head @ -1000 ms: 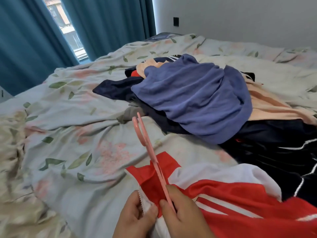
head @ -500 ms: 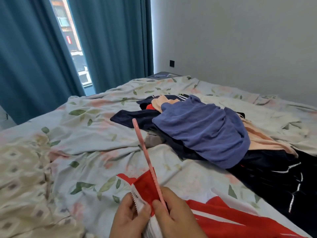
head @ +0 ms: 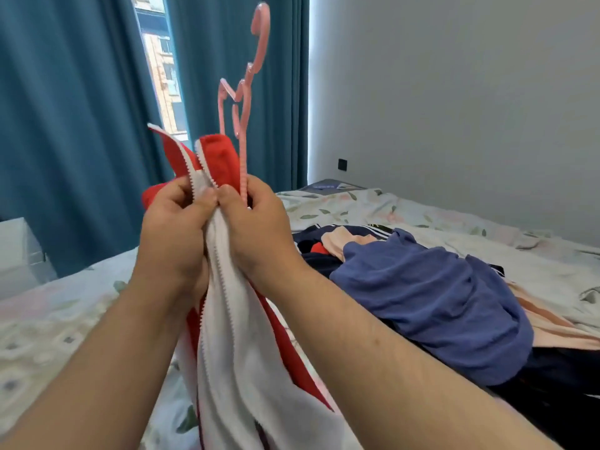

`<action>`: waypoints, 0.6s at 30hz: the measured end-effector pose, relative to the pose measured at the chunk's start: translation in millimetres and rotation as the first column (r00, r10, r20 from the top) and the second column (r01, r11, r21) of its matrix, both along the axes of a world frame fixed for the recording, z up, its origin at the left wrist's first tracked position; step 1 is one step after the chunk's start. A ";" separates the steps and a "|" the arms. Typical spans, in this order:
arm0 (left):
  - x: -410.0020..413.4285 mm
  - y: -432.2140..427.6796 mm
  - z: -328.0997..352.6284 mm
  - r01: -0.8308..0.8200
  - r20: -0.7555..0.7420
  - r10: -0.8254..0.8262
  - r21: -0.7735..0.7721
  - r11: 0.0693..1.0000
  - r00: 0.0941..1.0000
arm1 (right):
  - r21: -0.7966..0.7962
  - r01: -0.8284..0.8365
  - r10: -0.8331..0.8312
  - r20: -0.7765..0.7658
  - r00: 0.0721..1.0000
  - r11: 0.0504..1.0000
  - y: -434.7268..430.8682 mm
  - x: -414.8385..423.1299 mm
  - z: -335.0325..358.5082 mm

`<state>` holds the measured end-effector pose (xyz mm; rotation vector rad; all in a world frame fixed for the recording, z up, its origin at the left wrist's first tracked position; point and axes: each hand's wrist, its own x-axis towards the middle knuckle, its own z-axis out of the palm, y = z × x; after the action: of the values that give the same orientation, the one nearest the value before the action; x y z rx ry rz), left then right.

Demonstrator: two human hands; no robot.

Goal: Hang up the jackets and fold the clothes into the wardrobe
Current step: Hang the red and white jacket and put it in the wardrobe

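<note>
Jacket work at a bedside, seen from the head camera: a red-and-white jacket (head: 233,336) is held up in front of teal curtains (head: 65,125), its two white zip edges drawn together just below the red collar. The left hand (head: 175,235) is clenched on one zip edge and the right hand (head: 259,228) on the other, thumbs nearly touching. A pink hanger (head: 243,102) is also caught in the right grip, its hook pointing up above the collar. The jacket's body hangs down between the forearms towards the bed (head: 422,216). On the bed to the right, a blue garment (head: 438,303) is heaped over peach and dark navy clothes (head: 337,241). A wall socket (head: 342,164) is seen low on the grey wall (head: 454,92) beyond.
</note>
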<state>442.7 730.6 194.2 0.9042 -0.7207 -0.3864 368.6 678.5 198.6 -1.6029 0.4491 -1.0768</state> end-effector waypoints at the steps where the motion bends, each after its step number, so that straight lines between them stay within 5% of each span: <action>1: 15.4 -10.3 -15.3 0.035 -0.021 -0.034 0.046 0.998 0.999 | 0.021 0.015 -0.015 -0.035 0.999 1.000 -11.5 10.3 -14.0; 6: 46.4 -13.9 -185.7 0.183 -0.158 -0.118 0.504 0.844 0.980 | 0.139 0.063 0.018 -0.516 0.856 0.988 -34.6 14.1 -167.2; 10: 55.6 16.8 -294.7 0.003 0.114 -0.145 0.776 0.630 0.983 | 0.106 0.041 0.052 -0.744 0.666 0.994 -27.3 -1.9 -286.3; 14: 78.6 14.0 -321.9 0.015 0.105 -0.145 0.762 0.648 0.984 | -0.178 0.076 -0.187 -0.766 0.615 0.981 -18.1 17.1 -334.9; 18: 87.0 14.6 -334.9 0.195 -0.098 -0.173 0.645 0.739 0.980 | -0.220 0.188 -0.289 -0.689 0.664 0.957 -15.0 27.3 -352.7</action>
<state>529.6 745.2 -140.7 1.4917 -0.6519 -0.8665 396.0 663.5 -154.1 -2.1088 1.1667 -0.6177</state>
